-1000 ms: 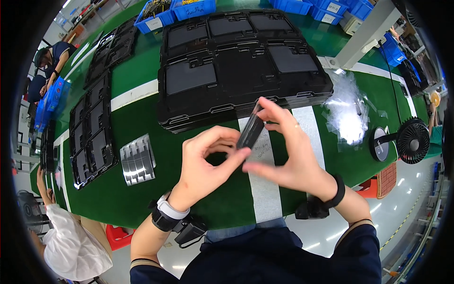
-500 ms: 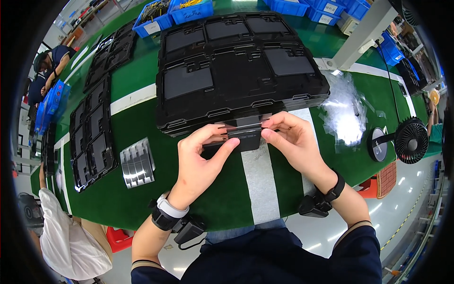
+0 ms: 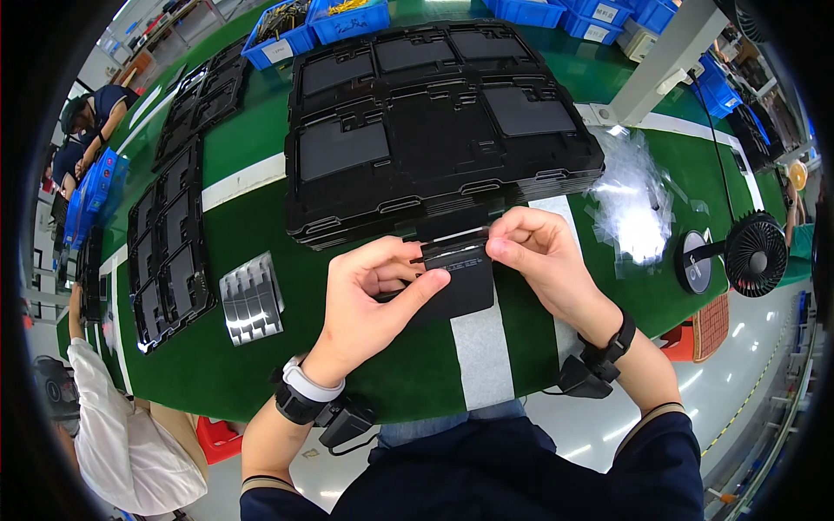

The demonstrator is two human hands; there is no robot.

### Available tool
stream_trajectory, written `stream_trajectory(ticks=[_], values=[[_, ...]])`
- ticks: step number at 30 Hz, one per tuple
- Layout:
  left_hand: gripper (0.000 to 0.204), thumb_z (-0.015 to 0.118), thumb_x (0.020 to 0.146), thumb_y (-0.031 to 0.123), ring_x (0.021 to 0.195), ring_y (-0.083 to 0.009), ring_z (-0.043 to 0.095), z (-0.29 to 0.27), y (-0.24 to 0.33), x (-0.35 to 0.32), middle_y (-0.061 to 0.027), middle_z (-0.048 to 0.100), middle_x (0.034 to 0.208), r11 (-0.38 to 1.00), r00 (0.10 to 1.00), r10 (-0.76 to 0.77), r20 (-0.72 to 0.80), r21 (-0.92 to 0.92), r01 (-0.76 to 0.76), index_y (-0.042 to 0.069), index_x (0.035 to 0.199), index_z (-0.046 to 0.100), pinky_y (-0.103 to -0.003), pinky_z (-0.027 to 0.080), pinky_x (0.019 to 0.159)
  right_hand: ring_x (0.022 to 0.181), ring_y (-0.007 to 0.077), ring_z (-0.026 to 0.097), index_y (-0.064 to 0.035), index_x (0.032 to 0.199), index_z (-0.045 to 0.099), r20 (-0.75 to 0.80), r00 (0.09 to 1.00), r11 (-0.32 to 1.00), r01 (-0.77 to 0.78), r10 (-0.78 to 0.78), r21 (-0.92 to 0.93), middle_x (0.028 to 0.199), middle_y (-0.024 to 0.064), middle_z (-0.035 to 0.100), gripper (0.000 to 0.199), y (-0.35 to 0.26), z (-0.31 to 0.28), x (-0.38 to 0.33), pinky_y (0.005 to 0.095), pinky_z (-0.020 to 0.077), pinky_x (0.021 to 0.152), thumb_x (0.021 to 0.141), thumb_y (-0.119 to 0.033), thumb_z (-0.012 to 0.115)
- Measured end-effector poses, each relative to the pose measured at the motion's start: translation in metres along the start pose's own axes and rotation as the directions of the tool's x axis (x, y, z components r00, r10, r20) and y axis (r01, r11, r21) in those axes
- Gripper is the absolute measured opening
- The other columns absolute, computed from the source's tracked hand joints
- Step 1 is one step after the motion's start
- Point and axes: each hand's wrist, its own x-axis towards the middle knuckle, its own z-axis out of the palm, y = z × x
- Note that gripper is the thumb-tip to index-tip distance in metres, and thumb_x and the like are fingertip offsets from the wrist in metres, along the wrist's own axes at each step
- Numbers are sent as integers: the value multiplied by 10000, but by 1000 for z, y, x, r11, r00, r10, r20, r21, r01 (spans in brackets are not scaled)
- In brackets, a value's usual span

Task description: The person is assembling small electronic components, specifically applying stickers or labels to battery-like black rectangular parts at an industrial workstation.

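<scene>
Near the front of the black tray stack (image 3: pixel 434 174), both hands hold a thin black flat panel (image 3: pixel 460 297) over the green table. A narrow strip (image 3: pixel 455 235) with a pale shiny edge runs along its far side. My left hand (image 3: pixel 369 300) is closed on the panel's left side, thumb on top and fingers curled beneath. My right hand (image 3: pixel 546 260) pinches the strip's right end between thumb and fingers. Whether the strip is attached to the panel I cannot tell. Dark grey panels lie in most of the top tray's pockets; the front middle pocket holds none.
A sheet of silver-and-black stickers (image 3: pixel 252 300) lies left of my hands. Clear film pieces (image 3: pixel 638 204) are heaped at the right, beside a small black fan (image 3: pixel 754 253). More black trays (image 3: pixel 172 247) stand at the left. Blue bins (image 3: pixel 352 21) line the far side. Other people sit leftward.
The panel has tilted and come nearer to me, so more of its black face shows. My right hand has shifted slightly right along the strip; both hands keep their hold.
</scene>
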Motion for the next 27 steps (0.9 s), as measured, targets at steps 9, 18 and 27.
stream_trajectory(ticks=[9,18,27], values=[[204,682,751,-46,743,-99,632,1,0,0,-74,632,828,992,993,-90,81,-85,97,-32,923,573,-188,504,616,734,32,523,-2,876,583,84,996,971,31,-11,-239,786,-17,569,80,0,3,-3,193,436,642,870,-81,590],[165,638,811,1,819,-103,628,-3,0,2,-82,653,874,935,978,-159,132,-297,192,-30,967,594,-223,511,707,842,83,600,25,1028,618,205,971,986,-97,123,-136,942,60,655,205,3,2,-3,223,491,743,831,-33,628],[137,596,859,109,804,-143,643,-10,12,3,-102,661,896,839,908,-328,262,-360,407,21,960,626,-245,519,699,876,89,596,39,1069,601,340,940,996,-62,39,57,967,76,654,259,-2,-1,-8,238,489,771,814,6,631]])
